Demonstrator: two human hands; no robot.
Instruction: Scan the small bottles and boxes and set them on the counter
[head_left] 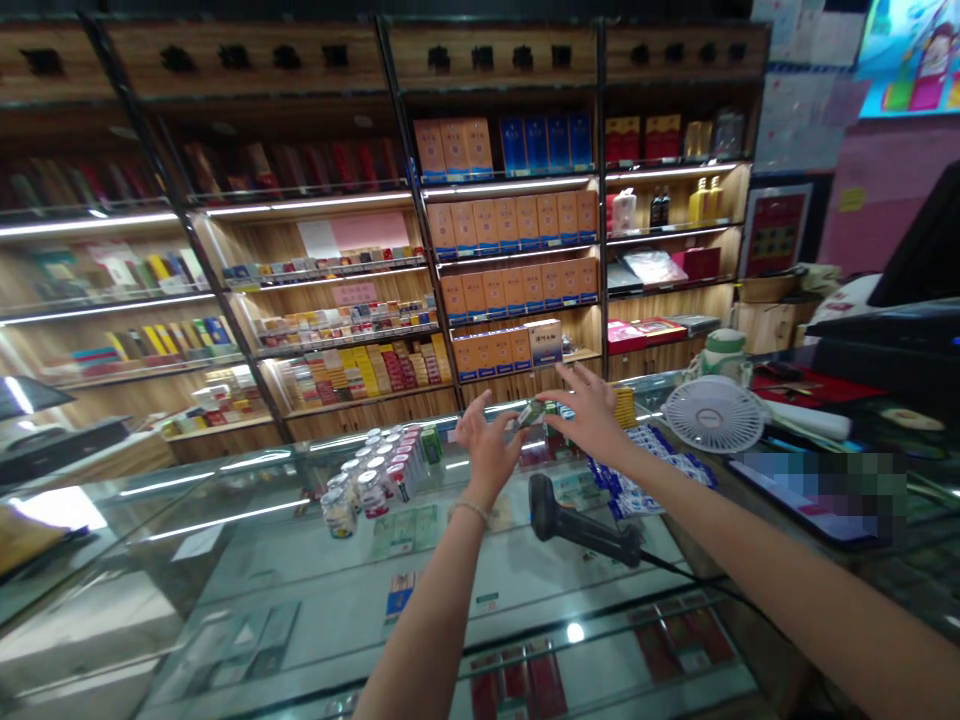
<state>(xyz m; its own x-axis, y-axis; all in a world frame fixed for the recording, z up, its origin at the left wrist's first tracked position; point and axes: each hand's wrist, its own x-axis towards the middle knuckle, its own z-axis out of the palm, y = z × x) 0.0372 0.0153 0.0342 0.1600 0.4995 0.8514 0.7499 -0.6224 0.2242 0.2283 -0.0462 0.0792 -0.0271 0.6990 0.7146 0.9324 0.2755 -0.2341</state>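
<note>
Above the glass counter (337, 610), a small green-and-clear packet (530, 413) sits between my two hands; its exact kind is too blurred to make out. My left hand (487, 445) pinches its near-left end with thumb and finger. At the opposite end, the fingertips of my right hand (591, 412) close on it, the other fingers raised. Below them lies a black barcode scanner (585, 525) with its cable running right. Rows of small cans (373, 492) stand left of my left hand, beside a green pack (431, 445). Blue-and-white packets (619, 480) lie under my right forearm.
A white fan (716, 415), a green-and-white jar (725, 352) and a lit tablet or phone (802, 497) occupy the right side. Behind them is a dark monitor (922, 240). Shelves with orange boxes (510, 225) line the back wall. A yellow stack (624, 407) stands beyond my right wrist.
</note>
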